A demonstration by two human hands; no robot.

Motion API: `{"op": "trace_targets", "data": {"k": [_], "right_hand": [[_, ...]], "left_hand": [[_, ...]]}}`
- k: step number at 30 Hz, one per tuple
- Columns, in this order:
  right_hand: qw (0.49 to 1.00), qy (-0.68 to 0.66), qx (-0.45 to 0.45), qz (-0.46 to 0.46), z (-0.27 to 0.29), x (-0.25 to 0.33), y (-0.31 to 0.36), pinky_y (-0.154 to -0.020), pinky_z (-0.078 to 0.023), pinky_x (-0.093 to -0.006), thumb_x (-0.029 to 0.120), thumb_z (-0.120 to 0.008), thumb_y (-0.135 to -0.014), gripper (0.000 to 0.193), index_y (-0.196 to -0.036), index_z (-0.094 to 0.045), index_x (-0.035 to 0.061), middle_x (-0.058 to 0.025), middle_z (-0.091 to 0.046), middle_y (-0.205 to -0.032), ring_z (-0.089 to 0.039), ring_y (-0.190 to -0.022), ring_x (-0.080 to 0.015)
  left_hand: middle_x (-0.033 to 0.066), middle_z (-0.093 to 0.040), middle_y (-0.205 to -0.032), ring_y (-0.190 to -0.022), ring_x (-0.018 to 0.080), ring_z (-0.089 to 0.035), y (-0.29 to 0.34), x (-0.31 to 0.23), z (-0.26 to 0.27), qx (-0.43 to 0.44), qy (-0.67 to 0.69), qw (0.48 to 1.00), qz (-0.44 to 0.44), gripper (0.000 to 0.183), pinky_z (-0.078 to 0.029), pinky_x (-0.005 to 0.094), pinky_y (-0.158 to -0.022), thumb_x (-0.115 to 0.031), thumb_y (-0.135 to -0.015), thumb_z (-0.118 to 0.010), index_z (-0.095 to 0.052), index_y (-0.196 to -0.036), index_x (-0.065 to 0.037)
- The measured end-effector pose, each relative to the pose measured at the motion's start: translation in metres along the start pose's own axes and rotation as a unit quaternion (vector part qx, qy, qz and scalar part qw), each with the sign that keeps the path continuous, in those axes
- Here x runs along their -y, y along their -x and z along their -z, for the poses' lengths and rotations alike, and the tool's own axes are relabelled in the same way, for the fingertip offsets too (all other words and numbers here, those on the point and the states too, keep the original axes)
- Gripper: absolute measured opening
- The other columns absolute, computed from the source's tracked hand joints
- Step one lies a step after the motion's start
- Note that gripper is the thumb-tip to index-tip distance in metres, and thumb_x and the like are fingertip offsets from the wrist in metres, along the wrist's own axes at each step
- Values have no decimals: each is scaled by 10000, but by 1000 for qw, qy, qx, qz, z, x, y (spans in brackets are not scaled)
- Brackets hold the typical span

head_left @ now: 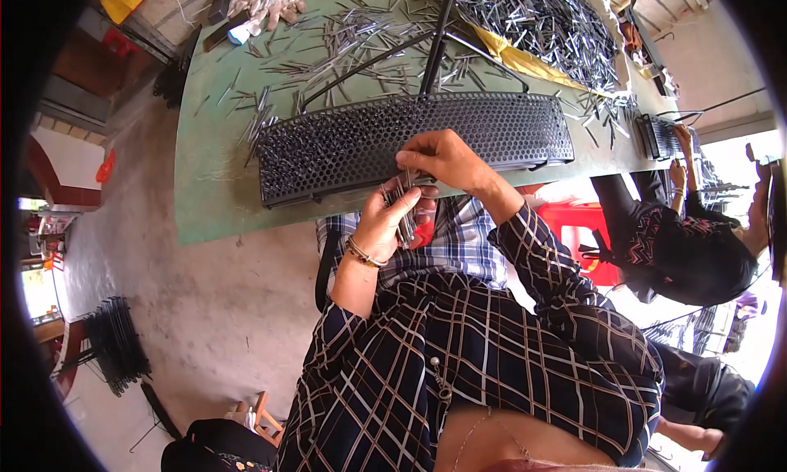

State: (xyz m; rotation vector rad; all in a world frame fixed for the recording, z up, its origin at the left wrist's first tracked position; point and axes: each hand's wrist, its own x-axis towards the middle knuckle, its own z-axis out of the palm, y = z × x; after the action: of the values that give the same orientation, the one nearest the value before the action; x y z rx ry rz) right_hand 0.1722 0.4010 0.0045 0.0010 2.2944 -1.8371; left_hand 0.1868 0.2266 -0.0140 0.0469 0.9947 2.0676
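My left hand [388, 216] is closed around a bunch of thin metal rods [404, 226], held upright in front of my lap. Just above it, my right hand [447, 162] pinches the top of a rod at the bunch. Beyond both hands stands a long black perforated rack [361, 144], curved in this view, along the table's near edge. Rods fill many holes on its left part, while the holes toward the right look mostly unfilled. My right hand overlaps the rack's lower middle. Something red shows behind the rods near my left fingers.
Loose rods [361, 33] lie scattered over the green table [209, 168]. A large rod heap [541, 29] rests on yellow sheeting at the back right. Work gloves [275, 9] lie at the far left. A co-worker [689, 250] works at another rack [656, 136] beside a red stool [578, 226].
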Motion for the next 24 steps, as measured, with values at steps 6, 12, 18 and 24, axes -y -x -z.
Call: {"op": "trace_targets", "data": {"k": [6, 12, 18, 24], "right_hand": [[975, -67, -182, 105, -6, 6, -25, -616, -478, -230, 161, -615, -866, 224, -934, -622, -52, -57, -647, -750, -582, -677, -81], [949, 70, -250, 178, -24, 3, -48, -634, -489, -268, 144, -634, -838, 185, -960, -645, 6, -104, -667, -827, -615, -697, -139], [931, 136, -255, 224, -27, 2, -52, -682, -500, -289, 116, -636, -822, 179, -975, -647, 22, -120, -659, -904, -645, -780, -201], [905, 199, -221, 304, -30, -13, -53, -704, -496, -318, 87, -640, -793, 165, -952, -661, 48, -94, -635, -930, -621, -826, -258]], "left_hand": [[142, -631, -971, -807, 172, -615, -5, 7, 14, -37, 42, 998, 11, 270, -514, 280, -641, -107, -895, -533, -506, -1143, -4], [170, -624, -966, -856, 212, -623, -4, 6, 15, -47, 50, 997, 21, 239, -529, 308, -678, -72, -893, -505, -506, -1106, 36], [161, -600, -1015, -881, 208, -609, 4, -1, 7, -53, 97, 994, 28, 282, -535, 341, -747, -39, -885, -499, -466, -1161, 9], [119, -586, -961, -798, 160, -586, 8, -3, 11, -67, 105, 992, -16, 367, -527, 318, -720, -27, -889, -497, -414, -1243, -73]]}}
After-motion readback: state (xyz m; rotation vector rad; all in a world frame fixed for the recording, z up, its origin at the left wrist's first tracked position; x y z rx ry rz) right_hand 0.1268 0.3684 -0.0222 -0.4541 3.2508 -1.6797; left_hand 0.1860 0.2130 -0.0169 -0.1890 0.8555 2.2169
